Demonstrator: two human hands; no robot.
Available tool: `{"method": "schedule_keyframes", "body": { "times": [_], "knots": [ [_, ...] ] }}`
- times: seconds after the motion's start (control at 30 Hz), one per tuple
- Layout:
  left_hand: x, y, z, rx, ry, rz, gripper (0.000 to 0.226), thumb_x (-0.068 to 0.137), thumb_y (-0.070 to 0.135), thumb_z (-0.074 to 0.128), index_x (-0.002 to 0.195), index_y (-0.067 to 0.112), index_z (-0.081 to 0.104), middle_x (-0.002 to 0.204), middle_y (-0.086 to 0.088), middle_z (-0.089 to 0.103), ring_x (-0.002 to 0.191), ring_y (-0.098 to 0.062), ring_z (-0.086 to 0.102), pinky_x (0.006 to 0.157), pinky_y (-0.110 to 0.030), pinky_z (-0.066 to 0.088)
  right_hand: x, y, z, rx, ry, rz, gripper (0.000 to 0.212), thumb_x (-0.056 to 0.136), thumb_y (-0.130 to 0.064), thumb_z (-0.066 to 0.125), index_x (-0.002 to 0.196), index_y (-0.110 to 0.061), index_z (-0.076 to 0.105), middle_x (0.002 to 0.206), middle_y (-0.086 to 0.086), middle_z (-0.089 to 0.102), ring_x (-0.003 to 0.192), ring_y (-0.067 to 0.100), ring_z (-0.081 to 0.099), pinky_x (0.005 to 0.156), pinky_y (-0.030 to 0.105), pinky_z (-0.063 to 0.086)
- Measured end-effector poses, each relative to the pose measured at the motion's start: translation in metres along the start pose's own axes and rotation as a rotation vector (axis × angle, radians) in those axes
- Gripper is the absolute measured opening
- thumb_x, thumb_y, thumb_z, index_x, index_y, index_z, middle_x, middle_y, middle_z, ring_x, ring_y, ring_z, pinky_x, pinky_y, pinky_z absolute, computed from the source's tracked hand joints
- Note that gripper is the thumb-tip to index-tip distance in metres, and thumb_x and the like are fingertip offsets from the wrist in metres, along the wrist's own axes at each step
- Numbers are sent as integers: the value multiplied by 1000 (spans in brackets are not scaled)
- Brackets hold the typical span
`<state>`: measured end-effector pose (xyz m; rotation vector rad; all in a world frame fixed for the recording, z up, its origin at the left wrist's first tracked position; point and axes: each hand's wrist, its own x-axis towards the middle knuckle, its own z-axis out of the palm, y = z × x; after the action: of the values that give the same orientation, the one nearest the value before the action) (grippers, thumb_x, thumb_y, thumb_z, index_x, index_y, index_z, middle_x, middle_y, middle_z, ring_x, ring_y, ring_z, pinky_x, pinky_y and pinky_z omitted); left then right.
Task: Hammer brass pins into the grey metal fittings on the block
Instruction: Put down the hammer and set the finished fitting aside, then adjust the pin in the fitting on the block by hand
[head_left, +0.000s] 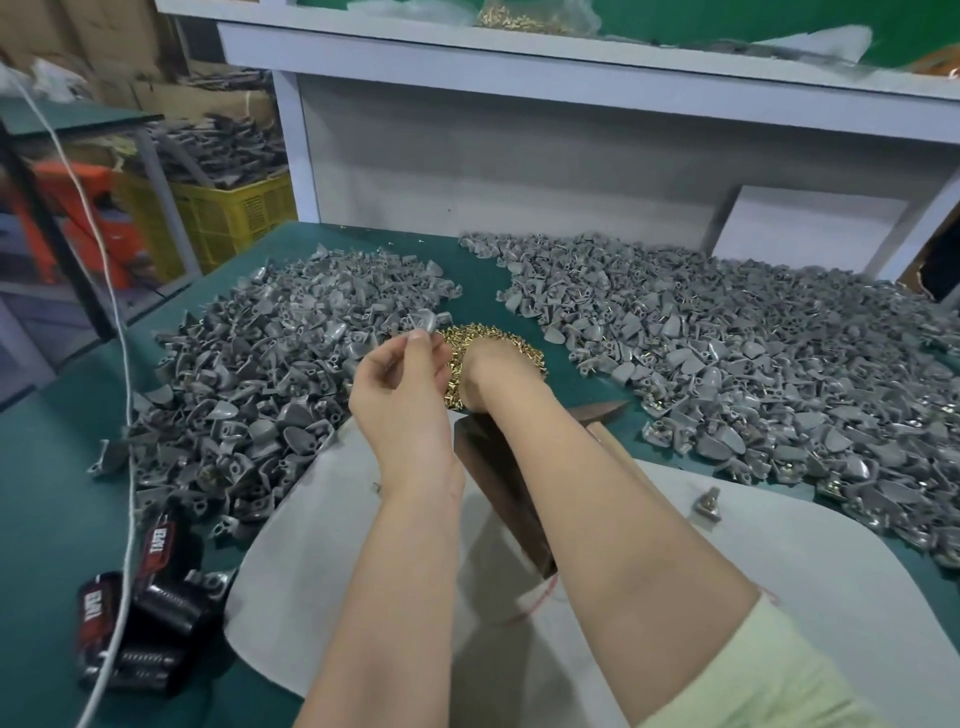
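Left hand pinching grey fitting, right hand in brass pins, grip hidden

Bright, even light from overhead; soft shadows under the forearms on the mat. No glare. Centre fairly sharp: the fitting in the left hand reads clear. Wide-angle bowing of the shelf up top; crate at the left edge soft, smeared.
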<state>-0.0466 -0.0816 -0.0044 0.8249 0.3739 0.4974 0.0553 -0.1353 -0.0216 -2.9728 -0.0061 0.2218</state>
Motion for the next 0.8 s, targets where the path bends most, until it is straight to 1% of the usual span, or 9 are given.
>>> {"method": "schedule_keyframes", "body": {
  "times": [0.13,0.23,0.3,0.37,0.43,0.5,0.57,0.63,0.8],
  "knots": [
    [1,0,0,33,-29,-18,3,93,9,58,92,11,59,90,-6,69,80,-10,69,70,-17,52,-5,2,-5,18,41,-28,37,84,-5,57,121,0,54,126,17,56,115,31,55,89,33,45],
    [1,-2,-1,139,-111,-17,5,92,12,60,88,15,60,91,-3,69,83,-9,67,73,-18,51,-13,15,-20,91,138,-1,28,87,-5,55,113,4,58,114,17,62,104,30,60,76,30,43],
    [0,-4,0,331,-202,59,9,90,14,63,83,19,61,89,0,67,84,-9,62,77,-21,49,-18,34,-33,222,119,11,25,90,-9,54,110,5,61,101,17,64,89,25,59,73,28,46],
    [-2,-7,0,524,-336,138,9,88,16,66,81,20,62,82,6,63,80,-6,57,76,-22,43,-31,56,-43,469,82,32,26,93,-10,52,108,8,63,92,18,64,79,22,57,81,36,54],
    [-5,-9,0,709,-463,182,8,86,18,68,81,21,63,76,11,60,76,-6,55,77,-27,44,-53,78,-47,724,82,64,22,96,-7,49,103,9,63,76,11,61,67,16,56,71,32,56],
    [-8,-12,0,950,-547,226,12,86,23,68,77,27,61,80,10,61,88,-14,59,90,-35,46,-77,95,-45,884,60,87,21,98,-5,44,101,5,63,70,6,56,60,11,53,59,21,51],
    [-14,-12,1,1206,-579,242,16,86,30,67,73,32,58,88,11,63,103,-20,57,96,-38,41,-96,107,-40,943,38,90,22,99,-4,41,96,4,61,69,6,53,59,10,50,56,19,47],
    [-18,-12,3,1421,-580,248,15,86,36,66,74,35,57,98,12,63,111,-22,51,89,-33,34,-108,115,-35,1016,22,87,21,98,-2,41,96,2,61,69,5,51,59,10,47,55,19,45],
    [-22,-10,3,1529,-603,257,17,86,37,66,72,37,55,110,8,62,116,-24,46,90,-35,33,-124,117,-32,1071,39,-11,17,93,4,50,100,3,66,76,9,61,67,11,59,62,16,55]
  ]
}}
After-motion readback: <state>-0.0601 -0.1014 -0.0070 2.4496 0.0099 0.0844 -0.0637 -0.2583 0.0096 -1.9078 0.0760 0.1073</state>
